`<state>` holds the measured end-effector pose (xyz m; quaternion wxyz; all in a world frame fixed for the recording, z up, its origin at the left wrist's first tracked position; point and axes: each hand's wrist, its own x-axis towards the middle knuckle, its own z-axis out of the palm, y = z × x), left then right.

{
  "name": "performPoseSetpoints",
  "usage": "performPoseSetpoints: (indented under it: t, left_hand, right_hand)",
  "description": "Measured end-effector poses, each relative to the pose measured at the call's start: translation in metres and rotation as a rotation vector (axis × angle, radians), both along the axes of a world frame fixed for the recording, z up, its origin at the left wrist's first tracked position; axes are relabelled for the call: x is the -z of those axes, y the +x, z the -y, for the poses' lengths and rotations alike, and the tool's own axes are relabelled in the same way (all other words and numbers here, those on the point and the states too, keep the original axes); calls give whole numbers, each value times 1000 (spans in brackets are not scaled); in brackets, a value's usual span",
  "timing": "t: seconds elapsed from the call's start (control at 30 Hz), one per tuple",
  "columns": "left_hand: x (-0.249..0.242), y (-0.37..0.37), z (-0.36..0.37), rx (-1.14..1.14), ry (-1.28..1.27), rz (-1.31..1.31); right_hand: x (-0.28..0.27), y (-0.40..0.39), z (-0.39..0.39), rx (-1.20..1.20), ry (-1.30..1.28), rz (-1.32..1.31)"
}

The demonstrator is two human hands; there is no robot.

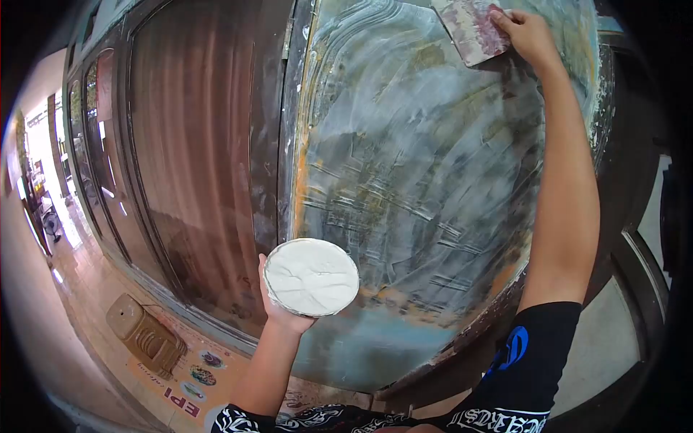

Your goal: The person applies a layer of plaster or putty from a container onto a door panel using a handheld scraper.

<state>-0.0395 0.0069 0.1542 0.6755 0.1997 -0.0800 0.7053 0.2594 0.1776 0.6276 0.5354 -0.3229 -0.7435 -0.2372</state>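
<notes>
A round container (312, 278) filled with white paste rests in my left hand (289, 315), which grips it from below and at its left side. My right hand (530, 36) is raised at the upper right, its fingers closed on a flat, paste-stained scraper (473, 29). The scraper lies against the upper part of a blue-green panel (419, 187) smeared with whitish streaks. Orange patches run along the panel's left edge. Both arms reach up from a black printed shirt.
Left of the panel stand dark-framed glass doors (195, 144) with a brown curtain behind. A stack of brown plastic stools (146, 332) is at the lower left, beside a printed banner (189, 382) on the tiled floor. Dark framed panels stand at the right.
</notes>
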Motion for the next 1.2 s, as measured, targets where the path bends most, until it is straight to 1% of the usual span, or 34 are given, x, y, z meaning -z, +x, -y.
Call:
performPoseSetpoints:
  t: [0.03,0.1,0.13,0.23,0.27,0.3,0.37,0.4,0.43,0.47,0.5,0.53,0.57,0.63,0.67,0.7,0.77,0.8,0.83,0.9,0.93,0.97,1.03,1.07,1.1,1.17,1.2]
  left_hand:
    - [1,0,-1,0,1,-3]
    - [4,-1,-3,10,5,-7]
    - [6,-2,-3,10,4,-13]
    - [7,-4,-4,-5,4,10]
    - [7,-4,-3,3,8,15]
    - [7,-4,-4,8,13,21]
    - [4,-3,-3,8,-17,26]
    - [5,-4,-4,10,-16,26]
    - [7,-5,-5,13,-15,27]
    - [9,-6,-6,0,-6,17]
    - [10,-7,-6,0,-5,18]
    - [10,-7,-7,-7,3,14]
    - [10,-7,-7,-12,11,13]
    - [11,-5,-7,1,15,21]
    - [10,-4,-8,13,20,22]
    - [9,-5,-8,25,25,20]
    - [8,-4,-6,41,43,37]
    - [8,-4,-5,36,39,32]
    - [8,-4,-5,30,36,27]
    - [9,-5,-6,6,29,11]
    - [9,-5,-6,22,37,20]
    - [10,-5,-6,36,45,28]
    - [8,-3,-6,24,32,9]
    - [8,-2,-5,21,22,13]
    - [9,-2,-5,17,13,20]
    - [11,-3,-5,34,30,39]
    - [11,-4,-5,24,3,42]
  right_hand:
    - [-1,-4,3,0,1,-3]
    - [-2,-5,3,320,72,10]
    - [-3,2,-2,320,71,4]
    - [-10,21,-15,-32,-45,-66]
    - [-11,22,-20,-44,-99,-9]
    - [-1,7,-6,-45,-95,-6]
    - [35,-31,40,475,94,-60]
    - [37,-32,47,477,100,-59]
    - [27,-19,36,478,97,-63]
    - [5,4,15,342,43,-25]
    - [0,6,18,207,-11,13]
    - [3,7,15,3,-24,-1]
    - [4,5,12,3,-23,4]
    - [12,5,4,190,142,32]
    - [31,-17,36,441,145,-8]
    - [29,-15,38,441,144,-12]
    - [18,-7,35,432,49,-33]
    - [3,18,4,189,119,22]
    - [3,18,0,189,121,23]
    - [5,15,1,-13,-46,-12]
    - [8,9,0,59,12,29]
    - [10,6,2,58,12,29]
    - [15,4,6,318,135,40]
    - [24,-10,31,464,149,-25]
    - [18,-4,25,461,150,-26]
    - [-1,16,1,83,54,-16]
    - [-4,19,-4,78,-14,23]
